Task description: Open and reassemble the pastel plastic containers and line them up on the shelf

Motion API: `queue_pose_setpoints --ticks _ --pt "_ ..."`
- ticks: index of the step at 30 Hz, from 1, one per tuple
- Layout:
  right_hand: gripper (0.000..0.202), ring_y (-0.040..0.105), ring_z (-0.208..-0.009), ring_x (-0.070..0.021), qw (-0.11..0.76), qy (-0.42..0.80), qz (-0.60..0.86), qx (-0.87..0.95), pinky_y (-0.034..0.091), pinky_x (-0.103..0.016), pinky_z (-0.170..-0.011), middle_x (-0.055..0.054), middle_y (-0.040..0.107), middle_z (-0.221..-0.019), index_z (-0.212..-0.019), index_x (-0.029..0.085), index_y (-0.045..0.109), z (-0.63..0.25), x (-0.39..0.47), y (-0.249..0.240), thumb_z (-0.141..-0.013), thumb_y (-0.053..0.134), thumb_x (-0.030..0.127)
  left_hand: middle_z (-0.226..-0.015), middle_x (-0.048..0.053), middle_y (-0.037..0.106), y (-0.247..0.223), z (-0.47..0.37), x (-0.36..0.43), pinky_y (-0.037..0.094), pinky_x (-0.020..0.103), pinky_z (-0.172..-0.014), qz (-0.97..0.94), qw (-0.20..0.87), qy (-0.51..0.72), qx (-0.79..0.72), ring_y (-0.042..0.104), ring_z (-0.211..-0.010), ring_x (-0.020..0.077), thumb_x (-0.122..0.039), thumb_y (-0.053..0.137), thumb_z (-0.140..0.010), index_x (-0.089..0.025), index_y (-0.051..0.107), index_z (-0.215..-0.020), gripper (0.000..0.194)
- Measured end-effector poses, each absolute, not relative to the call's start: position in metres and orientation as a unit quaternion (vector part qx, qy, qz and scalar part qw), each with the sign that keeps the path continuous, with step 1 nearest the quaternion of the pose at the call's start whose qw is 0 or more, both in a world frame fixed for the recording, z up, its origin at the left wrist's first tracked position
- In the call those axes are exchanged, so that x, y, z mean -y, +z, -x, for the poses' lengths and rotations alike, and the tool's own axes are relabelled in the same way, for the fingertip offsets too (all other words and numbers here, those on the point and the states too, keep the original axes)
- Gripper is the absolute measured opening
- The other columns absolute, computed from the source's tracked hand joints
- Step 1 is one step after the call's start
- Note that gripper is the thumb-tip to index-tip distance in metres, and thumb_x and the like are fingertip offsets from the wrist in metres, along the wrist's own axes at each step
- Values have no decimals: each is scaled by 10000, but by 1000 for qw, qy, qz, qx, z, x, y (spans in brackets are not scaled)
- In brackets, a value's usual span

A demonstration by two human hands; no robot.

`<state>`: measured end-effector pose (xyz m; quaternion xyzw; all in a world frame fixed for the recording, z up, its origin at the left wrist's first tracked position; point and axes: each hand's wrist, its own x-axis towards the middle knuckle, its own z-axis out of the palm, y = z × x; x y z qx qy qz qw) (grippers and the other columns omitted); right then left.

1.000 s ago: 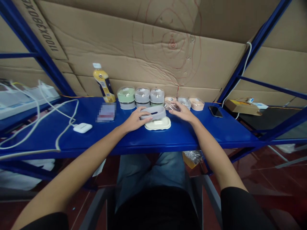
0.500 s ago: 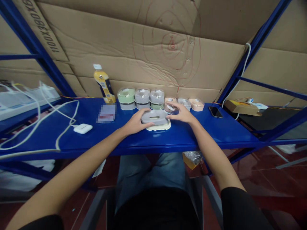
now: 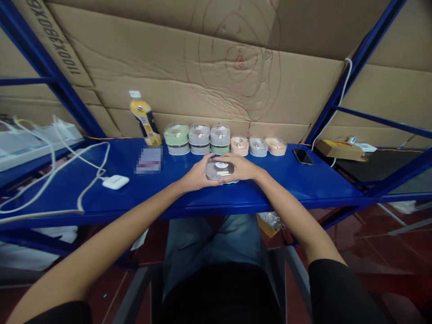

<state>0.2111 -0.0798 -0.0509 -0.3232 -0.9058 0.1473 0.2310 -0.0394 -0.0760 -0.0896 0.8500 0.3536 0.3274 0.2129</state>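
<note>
A grey oval box (image 3: 218, 173) with a clear lid and a round white sticker stands near the table's front edge. My left hand (image 3: 199, 174) wraps its left side, thumb along the front. Around the right side curls my right hand (image 3: 243, 168), its fingers meeting the left ones at the back. Only a sliver of a cream, wavy-edged piece (image 3: 232, 182) shows below the box. Behind the hands is a row of similar lidded boxes: a green one on grey (image 3: 177, 139), other stacked pairs, and single peach (image 3: 239, 146) and grey (image 3: 258, 147) ones.
A yellow drink bottle (image 3: 145, 118) and a blurred-out packet (image 3: 148, 159) are at the back left. Nearer lies a white earbud case (image 3: 115, 182) beside white cables (image 3: 81, 193). On the right are a phone (image 3: 303, 156) and a cardboard box (image 3: 340, 150).
A clear lid with a white sticker now covers the grey box, which looked uncovered before. My right hand has moved left and closed around the box; my left hand keeps its side.
</note>
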Motion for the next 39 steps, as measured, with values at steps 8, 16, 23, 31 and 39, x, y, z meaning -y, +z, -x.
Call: queue_pose_setpoints --ticks 8,16,23,31,39 --pt "882 674 -1244 -346 214 138 358 898 537 -553 -1129 -92 720 -1303 -1550 318 645 -210 75 -53 -772 916 631 -1641 232 525 -91 42 72 459 599 -1238 -860 189 312 -356 537 -1508 466 -639 960 -626 -187 393 -1602 1216" --pt "823 616 -1381 -359 223 99 334 910 519 -577 -1187 -119 585 -1508 -1658 362 504 -224 93 -64 -941 766 671 -1604 222 560 -94 46 67 468 572 -1237 -878 170 304 -327 572 -1471 440 -639 941 -681 -164 457 -1572 1120" --pt "805 581 -1424 -370 212 89 338 913 524 -576 -1198 -120 529 -1557 -1669 369 494 -230 96 -68 -968 719 693 -1641 196 547 -97 52 62 428 593 -1266 -893 182 298 -285 534 -1511 425 -661 886 -788 -208 444 -1642 1063" --pt "820 578 -1433 -376 226 80 334 911 497 -574 -1231 -145 536 -1554 -1662 329 519 -237 99 -70 -957 737 686 -1675 163 549 -91 54 62 431 569 -1278 -890 231 306 -245 540 -1532 382 -645 818 -884 -231 503 -1641 919" --pt "935 622 -1299 -357 263 113 318 904 517 -636 -1162 -130 655 -1406 -1688 344 466 -253 104 -76 -891 814 685 -1637 152 592 -88 52 67 454 567 -1267 -883 246 305 -259 581 -1497 375 -591 855 -856 -241 534 -1620 899"
